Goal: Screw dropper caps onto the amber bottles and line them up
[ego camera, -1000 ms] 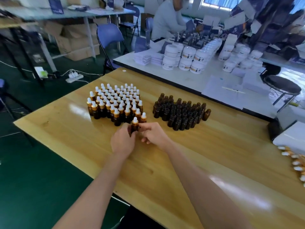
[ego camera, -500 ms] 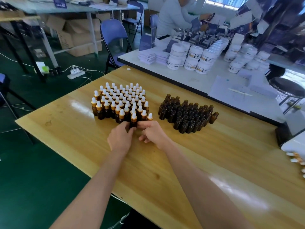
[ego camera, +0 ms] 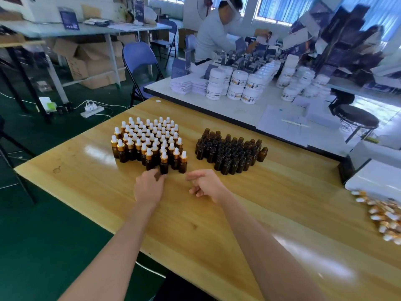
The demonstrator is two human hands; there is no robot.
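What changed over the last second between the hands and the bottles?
The capped bottle that both hands held now stands in the front row of the capped group. The right hand let go and drew back, empty; the left hand keeps its fingers at the bottle's base. The uncapped bottles and loose dropper caps are unmoved.

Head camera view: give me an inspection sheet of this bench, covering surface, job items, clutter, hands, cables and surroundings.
Surface: wooden table, glossy; ring stain near its left edge.
Job's things: capped bottles standing packed together; uncapped bottles grouped to their right; dropper caps piled at the right edge.
Clutter: white disc near the far edge.
Hands: left hand, fingers at the front capped bottle, grip unclear; right hand loosely curled, holding nothing.
Cables: power strip with white leads on the floor.
Surroundings: person at a white table with white jars; blue chair; cardboard boxes.
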